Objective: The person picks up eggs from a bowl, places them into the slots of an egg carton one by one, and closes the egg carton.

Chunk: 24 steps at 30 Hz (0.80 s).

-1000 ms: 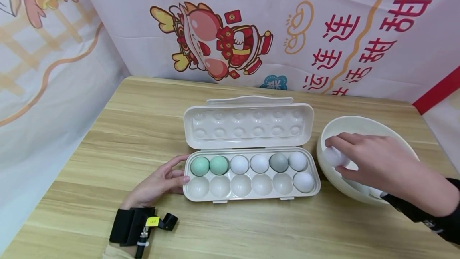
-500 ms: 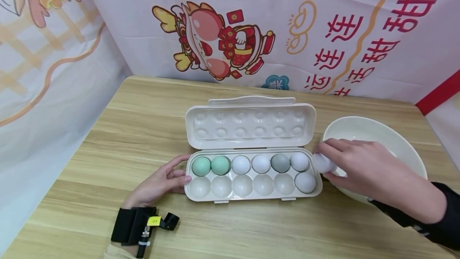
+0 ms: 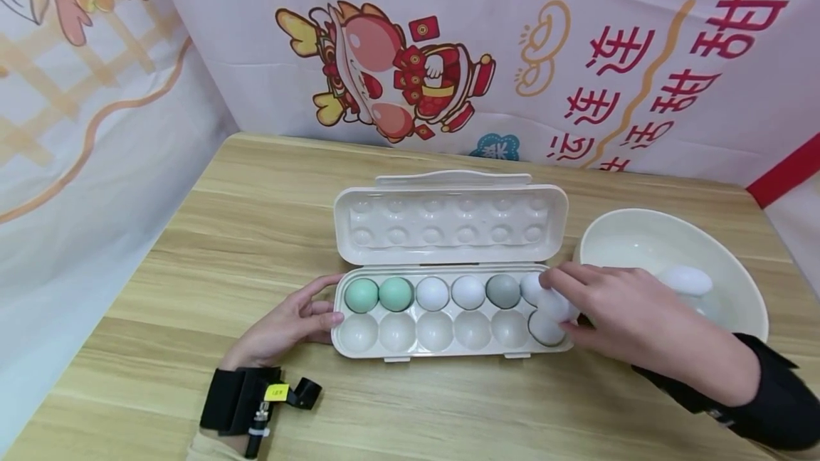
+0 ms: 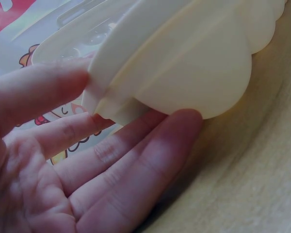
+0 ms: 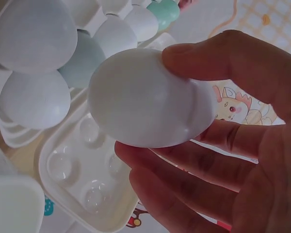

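Note:
My left hand (image 3: 282, 326) grips the left end of a white plastic egg box (image 3: 451, 354), thumb on the rim. The left wrist view shows the fingers reaching along the underside of the egg box (image 4: 199, 68). My right hand (image 3: 634, 315) pinches a white egg (image 3: 554, 306) between thumb and fingers, above the box's right end; up close, the held egg (image 5: 145, 102) lies sideways. In the back row sit two green eggs (image 3: 396, 294), a grey egg (image 3: 502, 291) and several white ones. A white egg (image 3: 544, 329) occupies the front right cup.
The box's lid (image 3: 448, 226) stands opened toward the back. At the right, a cream bowl (image 3: 631, 233) holds at least one white egg (image 3: 687, 281); my right forearm partly covers it. The front row's other cups (image 3: 434, 331) hold no eggs. Printed cloth (image 3: 397, 70) hangs behind the table.
My right hand has carried the white egg left, out of the bowl and over the box's right end. The left hand has kept its hold on the box.

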Motion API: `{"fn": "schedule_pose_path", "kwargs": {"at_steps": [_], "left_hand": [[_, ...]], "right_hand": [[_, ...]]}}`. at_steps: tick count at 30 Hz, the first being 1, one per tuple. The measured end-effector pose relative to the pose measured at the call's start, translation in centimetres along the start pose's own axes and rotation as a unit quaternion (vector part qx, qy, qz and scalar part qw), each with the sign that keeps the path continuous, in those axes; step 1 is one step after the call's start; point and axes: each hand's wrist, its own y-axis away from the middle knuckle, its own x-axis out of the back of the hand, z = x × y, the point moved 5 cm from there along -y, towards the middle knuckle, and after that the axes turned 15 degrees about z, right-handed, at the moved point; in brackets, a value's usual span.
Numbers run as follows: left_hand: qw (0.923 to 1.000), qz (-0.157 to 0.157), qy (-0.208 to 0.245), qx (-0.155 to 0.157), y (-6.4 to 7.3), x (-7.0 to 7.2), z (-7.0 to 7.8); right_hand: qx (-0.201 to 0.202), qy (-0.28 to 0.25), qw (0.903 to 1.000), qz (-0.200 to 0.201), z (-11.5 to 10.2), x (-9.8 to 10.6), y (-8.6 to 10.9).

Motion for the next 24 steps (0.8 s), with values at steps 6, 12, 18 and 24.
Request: {"fn": "schedule_pose_path", "kwargs": {"at_steps": [6,12,18,24], "left_hand": [[0.9999,-0.009,0.008,0.006,0.1,-0.3,0.1],[1.0,0.004,0.004,0.003,0.1,0.1,0.4],[1.0,0.0,0.005,0.006,0.0,0.0,0.3],[0.9999,0.004,-0.001,0.01,0.0,0.0,0.3]], "right_hand": [[-0.008,-0.02,0.9998,-0.005,-0.3,-0.3,0.1],[-0.005,-0.035,0.9994,0.004,-0.6,-0.8,-0.1],[0.015,-0.024,0.9991,0.03,-1.2,-1.5,-0.1],[0.014,-0.042,0.9984,0.034,-1.5,-2.4,-0.1]]}}
